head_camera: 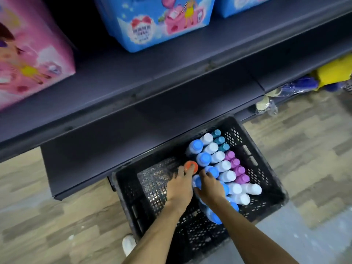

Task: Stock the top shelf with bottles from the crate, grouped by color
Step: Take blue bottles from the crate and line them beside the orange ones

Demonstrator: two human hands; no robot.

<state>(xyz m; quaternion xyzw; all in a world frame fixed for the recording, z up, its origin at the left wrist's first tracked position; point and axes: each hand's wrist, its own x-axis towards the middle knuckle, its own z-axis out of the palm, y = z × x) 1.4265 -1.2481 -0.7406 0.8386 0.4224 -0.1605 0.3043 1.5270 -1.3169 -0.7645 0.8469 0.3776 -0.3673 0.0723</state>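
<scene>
Down on the wood-patterned floor (308,141), at the foot of dark grey metal shelving (152,77), sits a black perforated plastic crate (152,187), and all the bottles in view stand inside it, packed in rows toward its right side. Nearest the right wall runs a row of purple-capped bottles (234,162), with three teal-capped bottles (220,140) beyond them at the far end. Next comes a long row of white-capped bottles (223,165), then a row of blue-capped bottles (203,159) on its left. A lone orange-capped bottle (191,167) stands just left of the blue row, beside the bare mesh floor of the crate. Both bare arms reach down into the crate. On the left hand (180,187) the grip is closing on the orange-capped bottle, with fingertips curled onto the near edge of its cap. On the right hand (209,187) the grip is wrapped round one blue-capped bottle in the row, fingers over its top and thumb on the near side. A pink printed cardboard box (28,60) and a blue printed cardboard box (158,21) rest on the shelf above. Yellow and blue wrapped packages (331,75) lie low at the far right. A white shoe (128,244) shows near the crate's front corner.
</scene>
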